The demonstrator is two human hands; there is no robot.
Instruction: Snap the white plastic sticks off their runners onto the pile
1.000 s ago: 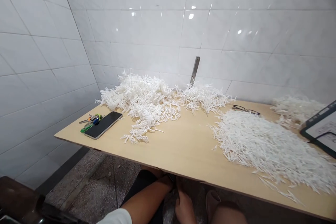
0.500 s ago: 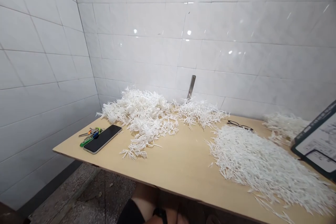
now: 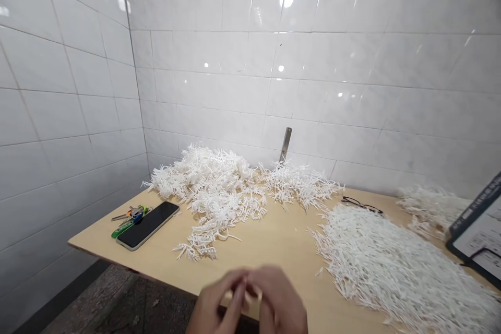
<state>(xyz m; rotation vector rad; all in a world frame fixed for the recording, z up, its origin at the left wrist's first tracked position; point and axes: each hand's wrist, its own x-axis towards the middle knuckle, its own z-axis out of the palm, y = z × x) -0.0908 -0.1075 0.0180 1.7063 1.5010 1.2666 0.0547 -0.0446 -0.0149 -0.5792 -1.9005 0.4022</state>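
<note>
My left hand (image 3: 219, 302) and my right hand (image 3: 279, 300) meet at the front edge of the wooden table (image 3: 270, 240), fingertips pinched together. Both are blurred, and whatever lies between the fingers is too small to make out. Beyond them, a heap of white branched plastic pieces (image 3: 213, 177) lies at the back left, trailing toward the front. A smaller clump of these pieces (image 3: 301, 182) sits at the back middle. On the right spreads a wide pile of loose white slivers (image 3: 395, 261).
A black phone (image 3: 148, 225) lies at the left beside keys (image 3: 135, 214) with a green tag. Glasses (image 3: 362, 204) rest behind the right pile. A dark-framed board (image 3: 479, 235) stands far right. A metal strip (image 3: 286, 144) rises near the tiled wall.
Both hands have risen from below the table edge into view, fingertips together. The camera view has tilted upward, so the table appears lower. The piles look unchanged.
</note>
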